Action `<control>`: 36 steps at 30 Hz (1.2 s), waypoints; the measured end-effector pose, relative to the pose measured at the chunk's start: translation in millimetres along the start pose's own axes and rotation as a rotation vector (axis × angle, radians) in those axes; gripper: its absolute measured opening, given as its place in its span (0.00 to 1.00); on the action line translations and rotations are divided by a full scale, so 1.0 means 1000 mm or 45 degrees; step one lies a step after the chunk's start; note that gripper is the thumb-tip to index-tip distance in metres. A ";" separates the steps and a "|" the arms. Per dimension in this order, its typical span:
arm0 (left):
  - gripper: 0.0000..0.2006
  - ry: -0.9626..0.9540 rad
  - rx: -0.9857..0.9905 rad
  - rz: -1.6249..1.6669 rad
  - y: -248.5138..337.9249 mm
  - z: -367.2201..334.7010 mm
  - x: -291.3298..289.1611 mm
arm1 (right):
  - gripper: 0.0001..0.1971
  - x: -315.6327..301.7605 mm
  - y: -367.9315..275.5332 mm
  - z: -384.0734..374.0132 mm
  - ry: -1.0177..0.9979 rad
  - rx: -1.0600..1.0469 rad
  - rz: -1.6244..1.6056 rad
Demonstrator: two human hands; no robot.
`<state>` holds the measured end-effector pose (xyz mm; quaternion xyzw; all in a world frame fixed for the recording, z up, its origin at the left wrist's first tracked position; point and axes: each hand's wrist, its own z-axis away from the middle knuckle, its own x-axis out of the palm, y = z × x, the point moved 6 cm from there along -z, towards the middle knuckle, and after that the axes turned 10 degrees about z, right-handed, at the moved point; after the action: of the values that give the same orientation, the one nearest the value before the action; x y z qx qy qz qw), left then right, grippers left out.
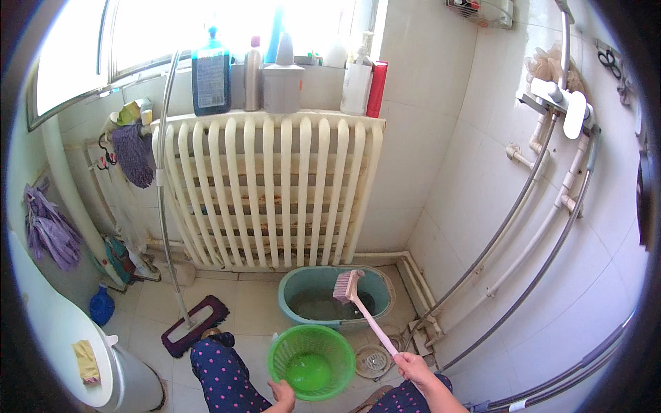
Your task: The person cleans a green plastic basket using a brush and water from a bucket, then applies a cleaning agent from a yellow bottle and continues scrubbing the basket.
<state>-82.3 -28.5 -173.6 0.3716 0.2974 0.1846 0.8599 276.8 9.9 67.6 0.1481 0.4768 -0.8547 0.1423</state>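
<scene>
My right hand [413,370] is closed round the handle end of a pink long-handled scrub brush [372,321]. The brush slants up to the left, its bristled head in front of a blue-green oval tub [292,313] with dark, murky-looking water in it. At the lower middle my left hand [282,395] grips the near left rim of a round green plastic basket [337,385] with slotted sides. The basket's inside looks wet or shiny. It stands just in front of the tub, between my knees, which are in dark dotted trousers [224,368].
A floor drain [374,361] lies right of the basket. A flat mop [196,325] leans at the left, near a white bin-like container [134,372]. Behind the tub stands a white radiator [275,186] with several bottles on top. Hoses [530,182] hang along the right wall.
</scene>
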 end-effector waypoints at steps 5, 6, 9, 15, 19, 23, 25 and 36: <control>0.32 -0.072 0.089 0.056 -0.031 -0.023 0.015 | 0.09 0.012 -0.010 0.007 -0.148 0.000 -0.135; 0.36 -0.067 0.154 0.060 -0.028 -0.026 0.014 | 0.09 0.014 -0.009 0.008 -0.182 0.040 -0.215; 0.43 -0.215 -0.042 -0.175 -0.025 -0.017 0.018 | 0.10 0.017 -0.009 0.011 -0.229 -0.006 -0.335; 0.47 -0.145 0.017 -0.220 0.017 0.003 0.004 | 0.10 0.018 -0.008 0.019 -0.322 -0.060 -0.450; 0.28 0.233 0.375 -0.034 0.046 0.006 -0.007 | 0.09 0.013 -0.007 0.024 -0.189 -0.095 -0.229; 0.29 0.207 0.482 0.019 0.079 0.012 -0.011 | 0.11 0.002 -0.002 0.027 0.141 -0.212 0.384; 0.30 0.159 0.608 0.098 0.107 0.020 -0.016 | 0.12 0.001 0.007 0.026 0.190 -0.195 0.438; 0.29 -0.093 1.020 0.067 0.214 0.058 -0.020 | 0.11 0.005 0.007 0.033 0.126 -0.204 0.003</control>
<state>-81.0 70.1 25.6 0.6912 0.3053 0.0626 0.6521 271.4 -22.8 77.1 0.1788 0.5498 -0.8053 0.1310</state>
